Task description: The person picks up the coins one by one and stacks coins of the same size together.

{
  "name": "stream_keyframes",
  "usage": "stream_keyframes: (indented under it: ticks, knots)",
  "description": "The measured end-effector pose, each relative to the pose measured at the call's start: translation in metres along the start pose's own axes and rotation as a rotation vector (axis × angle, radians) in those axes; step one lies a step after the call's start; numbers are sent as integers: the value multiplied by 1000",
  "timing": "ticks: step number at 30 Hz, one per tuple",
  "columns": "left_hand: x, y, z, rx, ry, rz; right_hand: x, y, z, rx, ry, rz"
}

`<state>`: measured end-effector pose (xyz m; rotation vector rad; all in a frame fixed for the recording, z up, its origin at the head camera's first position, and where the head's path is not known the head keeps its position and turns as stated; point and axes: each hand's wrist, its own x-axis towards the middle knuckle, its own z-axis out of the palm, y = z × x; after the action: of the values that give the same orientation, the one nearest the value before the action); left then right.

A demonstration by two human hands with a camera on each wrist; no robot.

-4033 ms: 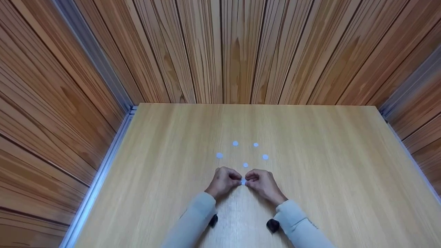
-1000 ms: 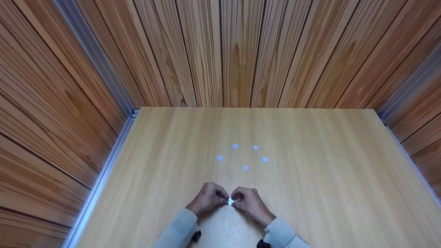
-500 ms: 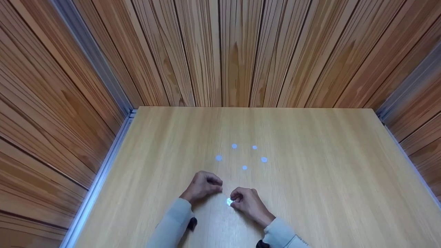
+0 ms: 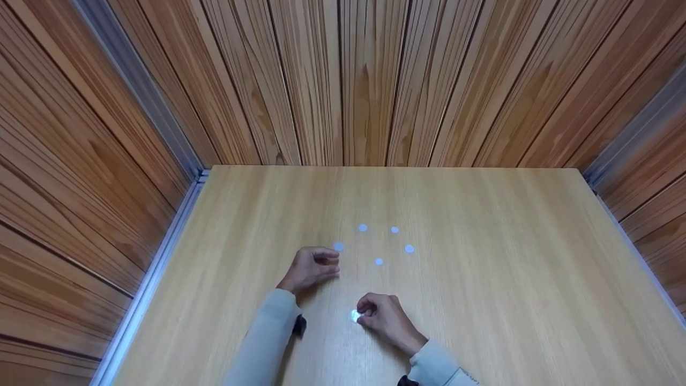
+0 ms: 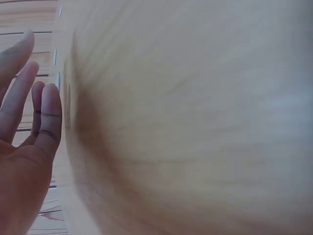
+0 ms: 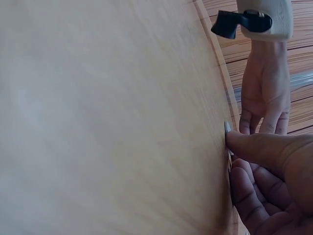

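Observation:
In the head view my right hand (image 4: pixel 390 321) is low on the table, thumb and fingertips curled at the edge of a small bright white disc (image 4: pixel 355 316). The right wrist view shows the disc (image 6: pixel 227 127) almost edge-on at the thumb tip. My left hand (image 4: pixel 313 265) holds nothing; its thumb and fingers are parted, just below the leftmost pale blue disc (image 4: pixel 338 246). Other pale blue discs lie beyond: two at the far side (image 4: pixel 363 228) (image 4: pixel 394 230), one at the right (image 4: pixel 409 249) and one nearer (image 4: pixel 379 261).
A light wooden table (image 4: pixel 482 225) spreads under both hands. Wood-plank walls (image 4: pixel 364 80) rise at the back and both sides, with a metal rail (image 4: pixel 155 273) along the left edge. A black wrist device (image 4: pixel 300 325) sits on the left sleeve.
Both hands brought the nearest disc toward the person and left. The left hand then let go and moved up and left toward the other discs, its fingers spreading. The right hand stayed at the disc.

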<state>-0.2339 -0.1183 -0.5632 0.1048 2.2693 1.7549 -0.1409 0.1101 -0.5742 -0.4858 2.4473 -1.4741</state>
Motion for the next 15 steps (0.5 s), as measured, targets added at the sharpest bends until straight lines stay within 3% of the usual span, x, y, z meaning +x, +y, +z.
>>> stream_keyframes:
  ticks: [2, 8, 15]
  knots:
    - [5, 1, 0, -10, 11, -7, 0, 0, 0, 1, 4, -2]
    - [19, 1, 1, 136, 49, 57, -1, -1, 0, -5, 3, -5]
    - [32, 0, 5, 128, 102, -21, -1, 0, 0, -2, 7, 2]
